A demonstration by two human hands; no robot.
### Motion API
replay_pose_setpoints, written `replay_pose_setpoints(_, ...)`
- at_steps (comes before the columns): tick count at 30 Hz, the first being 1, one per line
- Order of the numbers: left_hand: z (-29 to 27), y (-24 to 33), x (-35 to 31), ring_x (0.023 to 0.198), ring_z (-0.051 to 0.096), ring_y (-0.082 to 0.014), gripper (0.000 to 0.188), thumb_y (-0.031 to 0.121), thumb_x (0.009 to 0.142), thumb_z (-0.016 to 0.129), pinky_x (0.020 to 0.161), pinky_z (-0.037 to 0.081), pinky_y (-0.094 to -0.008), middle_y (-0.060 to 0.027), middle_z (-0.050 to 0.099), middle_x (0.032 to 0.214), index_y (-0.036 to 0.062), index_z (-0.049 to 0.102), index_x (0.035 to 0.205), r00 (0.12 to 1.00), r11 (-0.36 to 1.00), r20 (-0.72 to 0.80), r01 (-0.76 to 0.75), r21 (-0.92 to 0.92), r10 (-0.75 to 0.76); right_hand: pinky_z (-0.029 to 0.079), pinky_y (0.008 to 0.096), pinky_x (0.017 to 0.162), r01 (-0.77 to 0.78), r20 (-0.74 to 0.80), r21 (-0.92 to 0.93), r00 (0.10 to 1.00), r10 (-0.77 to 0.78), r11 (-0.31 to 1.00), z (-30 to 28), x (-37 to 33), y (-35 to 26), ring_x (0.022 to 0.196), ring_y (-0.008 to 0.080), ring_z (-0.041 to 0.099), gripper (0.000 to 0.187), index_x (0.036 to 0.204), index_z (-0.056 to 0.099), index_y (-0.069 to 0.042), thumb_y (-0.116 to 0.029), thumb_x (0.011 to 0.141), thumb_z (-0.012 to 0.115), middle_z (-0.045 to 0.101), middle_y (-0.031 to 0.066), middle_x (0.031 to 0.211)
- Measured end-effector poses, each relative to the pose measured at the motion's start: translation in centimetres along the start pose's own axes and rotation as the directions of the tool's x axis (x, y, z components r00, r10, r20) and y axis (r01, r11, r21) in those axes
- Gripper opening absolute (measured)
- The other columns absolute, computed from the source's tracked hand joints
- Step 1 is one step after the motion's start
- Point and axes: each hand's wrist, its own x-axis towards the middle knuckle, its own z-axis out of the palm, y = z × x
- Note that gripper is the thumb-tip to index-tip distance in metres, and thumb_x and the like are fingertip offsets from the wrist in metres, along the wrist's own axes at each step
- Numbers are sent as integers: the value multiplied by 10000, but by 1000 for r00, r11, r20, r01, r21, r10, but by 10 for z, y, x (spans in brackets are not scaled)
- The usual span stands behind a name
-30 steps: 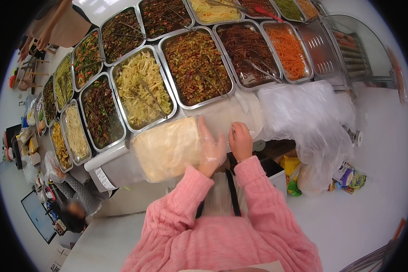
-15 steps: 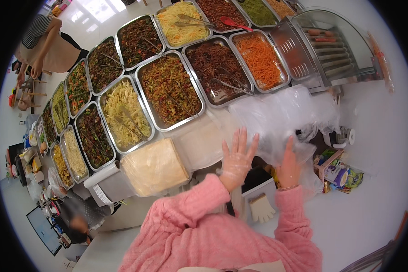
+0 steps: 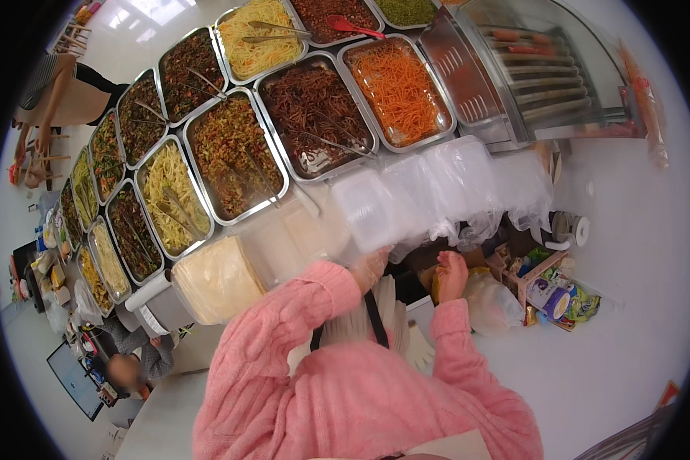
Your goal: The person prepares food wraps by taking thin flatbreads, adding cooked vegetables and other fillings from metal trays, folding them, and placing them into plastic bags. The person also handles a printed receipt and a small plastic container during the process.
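Down it peers from the person's head, the left of two side-by-side fisheyes, with pink sleeves (image 3: 284,314) entering below and left hand (image 3: 370,268) and right hand (image 3: 451,277) close at mid-frame! Upright and unmirrored, it sweeps forward past food trays (image 3: 326,173) to the floor (image 3: 134,31), bending toward a round black rim.

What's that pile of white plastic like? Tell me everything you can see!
The white plastic pile looks thin, shiny and a bit see-through. Its left part looks flatter and squarish; the rest is wrinkled, with loose, crumpled ends drooping along the near side. It lies in front of the metal pan of orange shreds. The person's left hand is close to its near left corner, but I can't tell whether they touch.
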Motion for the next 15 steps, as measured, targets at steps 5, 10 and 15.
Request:
replay_pose_setpoints(5,-19,14,16,809,506,-275,184,248,788,709,687,413,-493,-98,564,892,73,673,831,992,966,-9,117,-232,-122,449,250,698,-71,-21,-174,997,68,982,22,35,-26,836,84,588,294,1092,639,-146,-387,945,721,657,-18,970)
replay_pose_setpoints(10,-76,66,-3,762,578,-297,147,205,789,693,684,458,-492,-162,582,797,93,599,766,893,899,-409,-12,-438,-188,417,320,741,-217,192,71,961,200,974,35,55,-38,896,131,587,243,1052,653,-206,-420,939,641,656,-56,988)
replay_pose_setpoints(15,-109,30,-42,1495,279,-423,764,381,906,678,1175,275,-589,-304,285,1594,43,368,1517,396,396,-182,570,-720,-900,428,372,927,-63,198,183,980,26,981,56,42,-51,1084,215,579,534,1354,550,-21,-455,1044,534,616,120,1274)
